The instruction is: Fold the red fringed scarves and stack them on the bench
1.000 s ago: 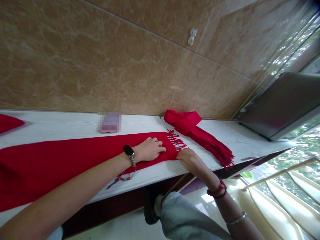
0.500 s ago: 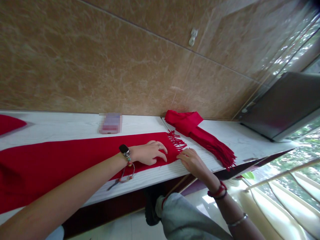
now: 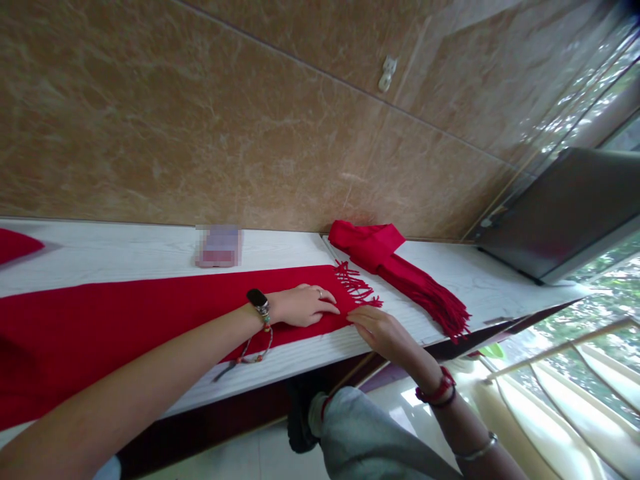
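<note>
A long red scarf (image 3: 150,310) lies spread flat along the white table (image 3: 125,257), with its fringe (image 3: 357,288) at the right end. My left hand (image 3: 303,305) rests flat on the scarf beside the fringe, fingers stretched out. My right hand (image 3: 377,327) lies at the near corner of the scarf end, fingertips touching the cloth edge just below the fringe. Whether those fingers pinch the cloth I cannot make out. A second red scarf (image 3: 400,270), folded narrow, lies further right on the table.
A small pinkish blurred object (image 3: 219,245) sits at the back of the table by the brown tiled wall (image 3: 250,120). A dark laptop lid (image 3: 570,213) stands at the far right. Another bit of red cloth (image 3: 17,243) shows at the far left. My knee (image 3: 360,433) is below the table edge.
My left hand has opened from curled to flat and slid slightly right on the scarf. My right hand has moved a little toward me along the scarf's end.
</note>
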`<state>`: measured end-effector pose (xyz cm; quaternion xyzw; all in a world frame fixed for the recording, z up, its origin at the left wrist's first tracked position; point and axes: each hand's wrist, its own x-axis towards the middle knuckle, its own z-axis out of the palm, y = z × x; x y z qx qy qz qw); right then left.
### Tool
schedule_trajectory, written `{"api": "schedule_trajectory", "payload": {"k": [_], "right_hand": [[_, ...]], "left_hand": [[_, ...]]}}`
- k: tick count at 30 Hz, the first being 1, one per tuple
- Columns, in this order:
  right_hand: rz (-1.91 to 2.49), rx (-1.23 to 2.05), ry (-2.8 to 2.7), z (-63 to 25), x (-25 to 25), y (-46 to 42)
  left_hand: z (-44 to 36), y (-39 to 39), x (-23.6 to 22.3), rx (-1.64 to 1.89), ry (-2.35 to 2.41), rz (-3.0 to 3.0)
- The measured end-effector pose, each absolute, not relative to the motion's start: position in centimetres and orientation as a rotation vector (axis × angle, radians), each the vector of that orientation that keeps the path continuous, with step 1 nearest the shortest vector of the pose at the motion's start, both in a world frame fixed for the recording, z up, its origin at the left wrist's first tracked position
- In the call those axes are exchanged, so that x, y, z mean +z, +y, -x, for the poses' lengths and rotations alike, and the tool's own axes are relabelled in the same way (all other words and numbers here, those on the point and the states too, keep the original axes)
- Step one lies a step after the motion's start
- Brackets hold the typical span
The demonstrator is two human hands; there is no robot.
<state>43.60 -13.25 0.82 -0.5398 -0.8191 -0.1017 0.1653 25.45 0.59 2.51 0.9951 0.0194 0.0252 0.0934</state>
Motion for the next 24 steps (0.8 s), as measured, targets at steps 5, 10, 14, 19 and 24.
{"api": "schedule_trajectory", "payload": {"k": [5, 10, 14, 19, 24], "right_hand": [[1.632, -0.292, -2.342, -43.1, 1.1, -13.1], [1.660, -0.344, -2.351, -42.8, 0.8, -12.9], [1.578, -0.334, -2.340, -43.0, 0.3, -12.8], [1.524, -0.279, -2.344, -43.3, 0.2, -12.7], [1.553, -0.273, -2.356, -43.2, 0.3, -12.9]], "left_hand": [[-25.3, 1.1, 2.9, -0.170, 0.594, -2.882], [-26.1, 2.5, 3.6, -0.238, 0.941, -2.784], [-27.2, 2.7, 3.2, -0.143, 0.508, -2.946], [-28.1, 4.5, 2.1, -0.135, 0.576, -2.937], [-28.1, 5.6, 1.8, 0.050, 0.910, -2.949]]}}
